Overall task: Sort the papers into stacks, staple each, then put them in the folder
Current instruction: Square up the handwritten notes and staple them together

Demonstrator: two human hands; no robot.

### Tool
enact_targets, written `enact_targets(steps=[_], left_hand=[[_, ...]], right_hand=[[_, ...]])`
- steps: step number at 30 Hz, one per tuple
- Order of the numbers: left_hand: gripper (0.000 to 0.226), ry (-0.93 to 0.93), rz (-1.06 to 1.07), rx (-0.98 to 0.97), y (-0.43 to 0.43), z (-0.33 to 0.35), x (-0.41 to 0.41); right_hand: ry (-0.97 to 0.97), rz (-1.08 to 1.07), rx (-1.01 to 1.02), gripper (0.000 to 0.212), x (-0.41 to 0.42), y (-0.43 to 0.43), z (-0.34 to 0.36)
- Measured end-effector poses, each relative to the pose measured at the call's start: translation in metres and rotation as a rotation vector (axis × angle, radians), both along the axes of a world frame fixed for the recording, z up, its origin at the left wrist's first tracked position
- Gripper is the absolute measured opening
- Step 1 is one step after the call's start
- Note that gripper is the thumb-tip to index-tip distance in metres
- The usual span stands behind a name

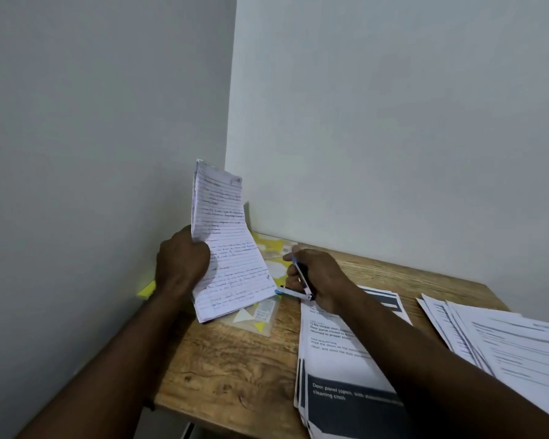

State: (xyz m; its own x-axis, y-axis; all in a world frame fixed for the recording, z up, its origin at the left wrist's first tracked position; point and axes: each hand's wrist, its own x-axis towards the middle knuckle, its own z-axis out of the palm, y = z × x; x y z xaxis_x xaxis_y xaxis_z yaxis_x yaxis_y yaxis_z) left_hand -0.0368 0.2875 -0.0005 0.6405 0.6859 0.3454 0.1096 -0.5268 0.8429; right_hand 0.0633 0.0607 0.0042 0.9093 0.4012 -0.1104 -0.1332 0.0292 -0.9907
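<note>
Printed stack (339, 369) nearest me on the counter (235, 369), fanned stack (501, 340) further right. My left hand (181, 261) grips the handwritten sheets (232, 258), upright. My right hand (317, 277) holds the stapler (293, 293) at their lower corner. Folder (273, 248) lies behind them, against the wall.

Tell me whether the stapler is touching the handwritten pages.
Touching. The head view shows the stapler, gripped by the right hand, with its blue tip meeting the lower corner of the handwritten pages held by the left hand.
</note>
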Motion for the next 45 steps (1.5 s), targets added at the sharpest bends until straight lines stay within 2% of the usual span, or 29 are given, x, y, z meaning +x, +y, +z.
enact_targets(steps=[4, 7, 11, 14, 17, 18, 21, 23, 27, 28, 29, 32, 36, 38, 43, 45], left_hand=[[0.033, 0.020, -0.041, -0.063, -0.011, -0.004, -0.004], [0.021, 0.036, -0.068, -0.102, -0.017, -0.010, -0.009], [0.022, 0.058, -0.107, -0.121, -0.023, -0.012, -0.015], [0.026, 0.085, -0.137, -0.153, -0.025, -0.017, -0.022], [0.031, 0.097, -0.140, -0.177, -0.023, -0.018, -0.025], [0.031, 0.101, -0.139, -0.168, -0.022, -0.017, -0.026], [0.025, 0.104, -0.146, -0.124, -0.018, -0.019, -0.024], [0.022, 0.102, -0.151, -0.114, -0.016, -0.021, -0.022], [0.018, 0.104, -0.146, -0.107, -0.013, -0.023, -0.017], [0.018, 0.103, -0.150, -0.100, -0.013, -0.024, -0.017], [0.017, 0.101, -0.154, -0.094, -0.013, -0.025, -0.016], [0.018, 0.095, -0.159, -0.085, -0.012, -0.027, -0.015], [0.019, 0.096, -0.139, -0.082, -0.013, -0.029, -0.014], [0.022, 0.087, -0.131, -0.099, -0.013, -0.030, -0.013], [0.026, -0.001, -0.140, -0.153, -0.015, -0.030, -0.010], [0.030, -0.070, -0.148, -0.199, -0.019, -0.031, -0.011]], right_hand=[[-0.292, 0.104, -0.198, 0.019, -0.015, -0.007, -0.004], [-0.372, 0.121, -0.279, 0.020, -0.022, -0.012, -0.008], [-0.586, 0.023, -0.543, 0.007, -0.028, -0.014, -0.015], [-0.621, -0.016, -0.565, 0.015, -0.030, -0.016, -0.021], [-0.703, -0.113, -0.649, 0.006, -0.028, -0.017, -0.026], [-0.720, -0.129, -0.685, 0.009, -0.027, -0.018, -0.027], [-0.684, -0.070, -0.762, 0.047, -0.026, -0.017, -0.027], [-0.672, 0.009, -0.871, 0.064, -0.028, -0.013, -0.022], [-0.751, 0.134, -1.063, 0.092, -0.029, -0.007, -0.018], [-0.775, 0.137, -1.082, 0.095, -0.028, -0.005, -0.019], [-0.796, 0.131, -1.083, 0.089, -0.026, -0.005, -0.021], [-0.819, 0.122, -1.029, 0.050, -0.025, -0.004, -0.023], [-0.693, 0.065, -0.905, 0.014, -0.026, -0.009, -0.024], [-0.566, 0.015, -0.792, 0.008, -0.024, -0.010, -0.026], [-0.109, 0.058, -0.148, 0.006, -0.026, -0.027, -0.007], [0.041, 0.133, 0.058, 0.014, -0.028, -0.038, 0.001]])
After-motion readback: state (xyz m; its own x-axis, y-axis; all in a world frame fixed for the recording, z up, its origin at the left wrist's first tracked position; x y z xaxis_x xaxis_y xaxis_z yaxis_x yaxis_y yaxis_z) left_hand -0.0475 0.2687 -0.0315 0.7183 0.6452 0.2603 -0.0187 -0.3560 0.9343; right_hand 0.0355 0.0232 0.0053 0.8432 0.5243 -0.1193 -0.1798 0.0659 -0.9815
